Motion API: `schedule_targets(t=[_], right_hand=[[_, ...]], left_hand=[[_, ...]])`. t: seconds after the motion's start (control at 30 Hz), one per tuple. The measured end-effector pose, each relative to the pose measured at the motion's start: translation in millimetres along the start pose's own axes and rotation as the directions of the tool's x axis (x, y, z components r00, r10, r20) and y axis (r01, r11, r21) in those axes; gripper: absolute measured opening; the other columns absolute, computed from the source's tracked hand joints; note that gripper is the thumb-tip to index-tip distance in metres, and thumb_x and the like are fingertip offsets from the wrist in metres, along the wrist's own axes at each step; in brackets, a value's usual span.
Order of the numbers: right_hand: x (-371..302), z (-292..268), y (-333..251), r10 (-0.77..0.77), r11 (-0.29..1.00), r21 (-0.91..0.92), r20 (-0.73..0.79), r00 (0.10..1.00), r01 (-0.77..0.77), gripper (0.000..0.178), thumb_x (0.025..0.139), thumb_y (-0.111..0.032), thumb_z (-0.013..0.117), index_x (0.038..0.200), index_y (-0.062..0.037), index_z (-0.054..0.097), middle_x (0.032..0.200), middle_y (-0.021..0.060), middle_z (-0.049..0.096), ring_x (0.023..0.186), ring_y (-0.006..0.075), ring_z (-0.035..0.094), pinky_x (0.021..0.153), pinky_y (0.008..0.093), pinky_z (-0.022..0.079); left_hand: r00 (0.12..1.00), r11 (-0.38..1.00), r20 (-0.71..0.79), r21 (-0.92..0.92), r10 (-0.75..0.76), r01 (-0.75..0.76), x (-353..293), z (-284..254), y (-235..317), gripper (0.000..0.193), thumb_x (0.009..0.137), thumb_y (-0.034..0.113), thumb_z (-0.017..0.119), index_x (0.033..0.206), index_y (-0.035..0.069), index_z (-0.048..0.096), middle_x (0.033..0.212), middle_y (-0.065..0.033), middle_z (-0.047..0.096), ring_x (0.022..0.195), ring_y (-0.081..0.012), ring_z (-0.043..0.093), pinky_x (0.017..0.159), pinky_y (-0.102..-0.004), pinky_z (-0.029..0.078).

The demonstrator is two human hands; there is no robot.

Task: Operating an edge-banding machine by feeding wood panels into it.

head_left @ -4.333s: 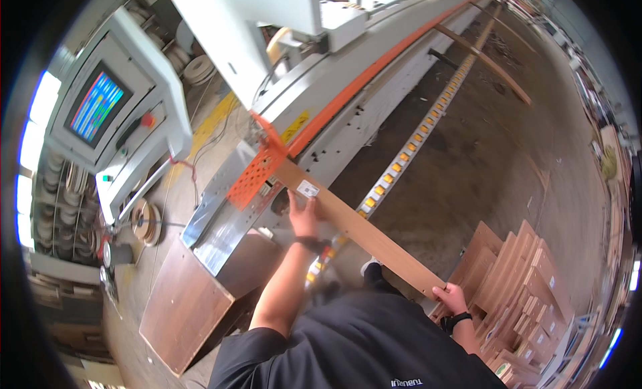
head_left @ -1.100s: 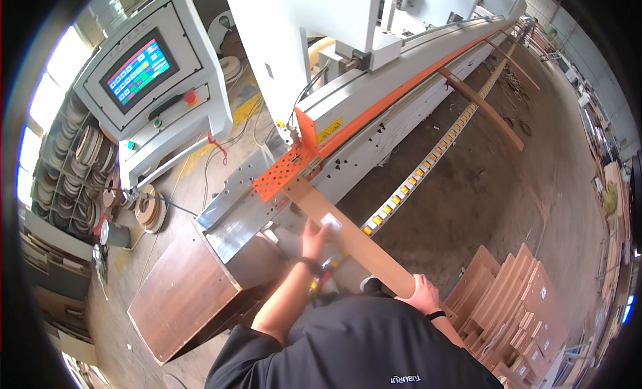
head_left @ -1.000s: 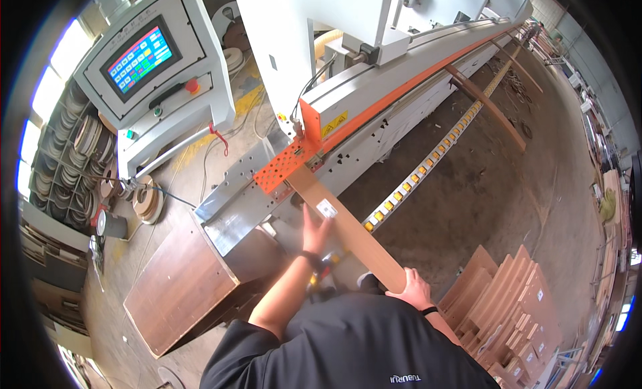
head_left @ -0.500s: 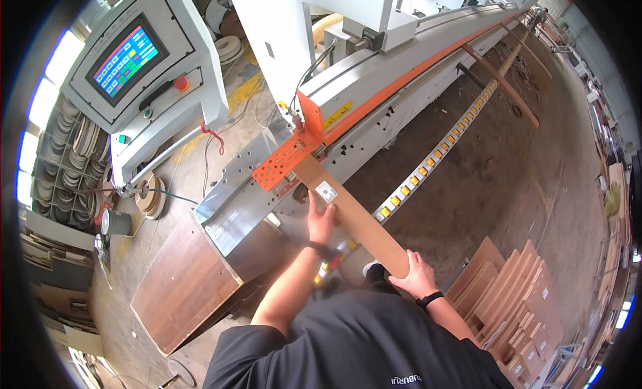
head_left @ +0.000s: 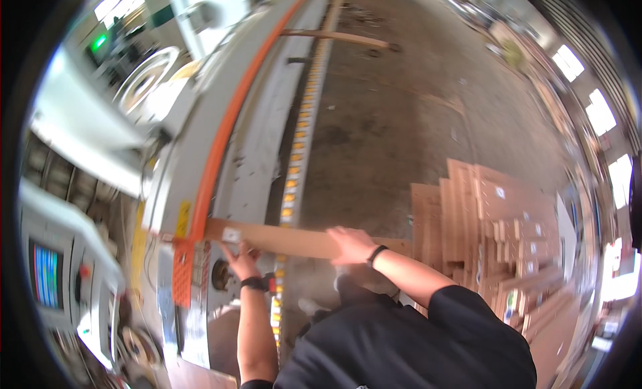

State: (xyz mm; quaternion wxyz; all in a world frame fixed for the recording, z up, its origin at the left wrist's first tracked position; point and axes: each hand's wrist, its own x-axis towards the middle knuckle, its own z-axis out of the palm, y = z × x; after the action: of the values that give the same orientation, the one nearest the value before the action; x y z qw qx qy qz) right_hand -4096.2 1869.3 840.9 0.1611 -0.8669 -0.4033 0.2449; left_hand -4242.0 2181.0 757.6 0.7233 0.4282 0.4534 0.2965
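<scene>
A long, narrow brown wood-grain board (head_left: 294,240) lies crosswise in front of me, its left end against the orange guide rail (head_left: 217,155) of a long machine. A white label (head_left: 231,235) sits near that end. My right hand (head_left: 352,245) is closed over the board farther right, fingers on its top face. At the near edge, just below the label, my left hand (head_left: 242,261) has its fingers spread and touching the board. Under the board runs a rail with yellow rollers (head_left: 289,200). An orange perforated plate (head_left: 182,272) stands left of my left hand.
Stacked brown panels (head_left: 461,218) stand on the floor at the right. A control panel with a lit screen (head_left: 45,275) is at the lower left. Support bars (head_left: 341,36) reach out from the machine at the far end. Rolls of edging strip (head_left: 137,345) lie lower left.
My view has swung to the right, so the machine now runs up the left side. The board stays between my hands against the orange rail; my right hand remains on it.
</scene>
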Motion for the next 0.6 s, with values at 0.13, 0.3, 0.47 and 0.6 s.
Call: schedule_targets(t=[0.13,0.3,0.47,0.6], right_hand=[[-0.8,-22.7,22.0,-0.041,0.998,-0.044,-0.169,0.985,0.034,0.088,0.076,-0.046,0.084,0.145,-0.0029,0.053,0.140,0.0165,0.061,0.128,0.0331,0.059,0.107,0.0461,0.047],[-27.0,-51.8,88.9,0.463,0.706,0.705,-0.534,0.707,0.070,0.046,0.085,-0.032,0.082,0.121,-0.0047,0.071,0.121,0.0116,0.074,0.108,0.0235,0.071,0.097,0.0354,0.055],[-121.7,-60.1,270.7,0.935,-0.044,0.848,-0.151,0.321,0.527,0.081,0.097,-0.056,0.066,0.158,-0.0094,0.040,0.155,0.0081,0.051,0.140,0.0225,0.049,0.099,0.0287,0.048],[-154.1,-89.1,320.6,0.986,-0.143,0.629,0.024,0.164,0.764,0.089,0.089,-0.066,0.071,0.156,-0.0156,0.043,0.152,-0.0016,0.052,0.130,0.0117,0.055,0.106,0.0350,0.045]], left_hand=[[0.993,0.979,0.065,0.189,-0.094,0.080,7.7,19.8,23.3,0.080,0.104,0.015,0.059,0.169,0.023,0.012,0.113,-0.0114,0.071,0.075,-0.0209,0.070,0.062,-0.0303,0.055],[0.951,0.929,0.270,0.368,-0.148,0.040,-18.5,24.0,13.9,0.057,0.102,0.015,0.060,0.154,0.006,0.040,0.091,-0.0100,0.069,0.058,-0.0160,0.063,0.048,-0.0287,0.050],[0.936,0.868,0.345,0.482,-0.062,-0.120,-82.5,41.4,-18.7,0.042,0.098,0.005,0.061,0.139,-0.001,0.054,0.076,-0.0013,0.057,0.056,-0.0095,0.056,0.049,-0.0243,0.045],[0.910,0.777,0.395,0.530,0.129,-0.340,-78.4,18.2,-24.0,0.037,0.097,0.005,0.062,0.133,-0.001,0.058,0.076,-0.0010,0.059,0.059,-0.0085,0.055,0.053,-0.0247,0.046]])
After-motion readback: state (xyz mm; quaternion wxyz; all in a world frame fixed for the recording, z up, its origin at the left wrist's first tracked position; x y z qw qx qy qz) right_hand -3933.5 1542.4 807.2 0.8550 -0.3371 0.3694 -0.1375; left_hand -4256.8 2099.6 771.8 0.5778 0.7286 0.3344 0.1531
